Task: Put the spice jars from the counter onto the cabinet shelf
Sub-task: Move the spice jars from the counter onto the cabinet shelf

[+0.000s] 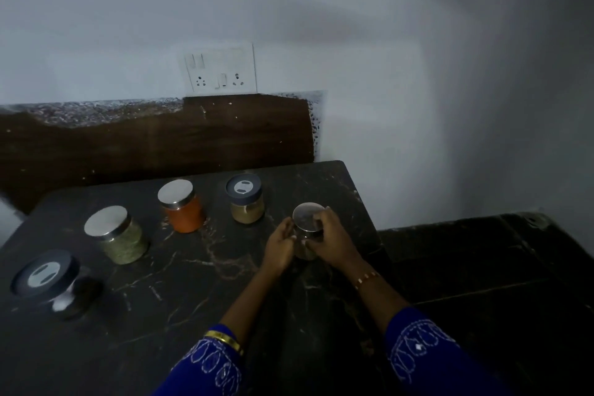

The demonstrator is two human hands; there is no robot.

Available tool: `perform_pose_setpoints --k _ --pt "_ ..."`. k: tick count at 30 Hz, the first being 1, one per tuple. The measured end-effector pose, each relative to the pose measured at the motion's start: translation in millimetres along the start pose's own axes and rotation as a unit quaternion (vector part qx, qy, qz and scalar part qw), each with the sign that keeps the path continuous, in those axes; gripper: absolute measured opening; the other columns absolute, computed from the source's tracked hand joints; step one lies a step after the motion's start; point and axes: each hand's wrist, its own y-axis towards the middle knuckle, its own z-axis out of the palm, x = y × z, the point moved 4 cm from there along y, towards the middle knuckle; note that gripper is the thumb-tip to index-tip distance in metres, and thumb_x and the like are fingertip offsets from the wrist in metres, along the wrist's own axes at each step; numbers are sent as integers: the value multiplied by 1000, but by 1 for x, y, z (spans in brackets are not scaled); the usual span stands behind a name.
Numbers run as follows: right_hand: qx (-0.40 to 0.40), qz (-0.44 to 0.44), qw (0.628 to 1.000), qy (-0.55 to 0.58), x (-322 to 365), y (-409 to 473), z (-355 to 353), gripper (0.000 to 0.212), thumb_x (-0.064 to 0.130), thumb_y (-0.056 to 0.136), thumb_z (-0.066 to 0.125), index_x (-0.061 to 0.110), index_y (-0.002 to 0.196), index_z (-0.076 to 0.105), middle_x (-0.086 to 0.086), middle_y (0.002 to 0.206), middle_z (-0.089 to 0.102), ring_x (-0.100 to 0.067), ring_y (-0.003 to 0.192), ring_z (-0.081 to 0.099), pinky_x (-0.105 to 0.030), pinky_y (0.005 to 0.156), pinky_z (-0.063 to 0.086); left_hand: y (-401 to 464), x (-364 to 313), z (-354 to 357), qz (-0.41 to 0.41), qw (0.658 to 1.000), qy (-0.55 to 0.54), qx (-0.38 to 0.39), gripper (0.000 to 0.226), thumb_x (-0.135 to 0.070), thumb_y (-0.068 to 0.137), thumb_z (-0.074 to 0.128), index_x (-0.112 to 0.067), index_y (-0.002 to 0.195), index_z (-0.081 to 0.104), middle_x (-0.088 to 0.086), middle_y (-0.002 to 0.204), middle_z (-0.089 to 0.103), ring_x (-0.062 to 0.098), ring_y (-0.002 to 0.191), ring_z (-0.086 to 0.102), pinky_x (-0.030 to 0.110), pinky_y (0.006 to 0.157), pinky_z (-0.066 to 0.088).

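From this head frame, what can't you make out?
- Cabinet shelf: not in the head view at all.
- Contents of the held jar: covered by the left hand and right hand, and the light is dim.
- Whether that jar is lifted or standing on the counter: its base is behind the hands.
- Dark-lidded jar near the left edge: blurred, contents unclear.

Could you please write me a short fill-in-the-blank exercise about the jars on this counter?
1. Counting the held one, the dark marble counter carries ___ jars.
2. The steel-lidded glass jar sits between the left hand and the ___ hand.
3. The orange-filled glass jar has a ___ lid.
4. The white switch-and-socket plate is mounted on the ___.

Missing words: five; right; silver; wall
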Motion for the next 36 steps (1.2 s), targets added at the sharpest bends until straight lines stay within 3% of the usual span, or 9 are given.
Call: perform_pose_setpoints --k 5,11,13,16,22,25,28,31,36 --pt "-70 4 997 41 -10 -3 -4 60 23 65 82 16 113 48 -3 123 50 -16 114 50 -31 95 49 -17 16 9 -48 994 -91 -43 50 -3 93 45 -7 141 33 14 135 51 17 108 54 21 78 48" --pt "-37 20 994 101 -14 -5 -7 66 14 63 83 16 120 49 -1 124 51 -13 115 48 -25 94 43 -17 13 -5 -48 989 -58 -125 42 1 93 40 -8 135 42 11 133 53 19 112 54 30 92 48" --pt "4 67 982 175 -13 -8 -13 60 10 67 81 16 119 52 3 121 52 -12 112 48 -25 92 44 -22 4 -11 -41 990 -70 -114 38 0 95 38 -7 132 44 3 122 53 13 100 56 19 78 51" --pt "72 85 923 368 -6 -15 -23 43 7 77 70 15 117 55 -7 118 60 -25 111 59 -30 85 51 -28 -3 -19 -49 991 -76 -98 32 -6 95 40 -5 125 51 9 118 57 11 85 57 19 64 48" --pt "91 81 807 577 26 -13 -37 50 15 82 58 7 130 46 -17 128 55 -32 115 55 -41 87 51 -41 -7 -16 -125 962 -229 81 35 -41 95 34 -22 115 54 12 110 62 25 98 61 36 79 51" --pt "38 110 817 564 36 -11 -40 41 23 93 49 11 132 45 -14 124 56 -27 104 60 -36 73 54 -44 -19 -6 -106 943 -294 113 34 -42 95 32 -22 115 51 15 117 59 30 107 58 42 89 48" --pt "-34 139 874 465 44 -8 -47 29 33 95 46 16 118 49 -6 111 57 -12 82 58 -25 61 49 -41 -29 1 -64 956 -271 90 31 -41 95 36 -22 112 53 12 113 62 26 105 61 38 86 50" --pt "-17 86 924 373 53 -8 -53 29 31 96 45 17 121 49 -3 107 56 -9 82 56 -24 70 49 -35 -31 -7 -10 976 -216 22 42 -37 90 47 -14 125 50 14 123 59 26 108 61 35 83 52" --pt "37 21 939 341 78 -9 -52 40 22 89 58 17 128 49 -1 114 58 -13 95 59 -25 77 51 -33 -46 -26 66 982 -170 -46 36 -29 91 50 -8 121 54 16 118 62 27 104 63 43 90 52"
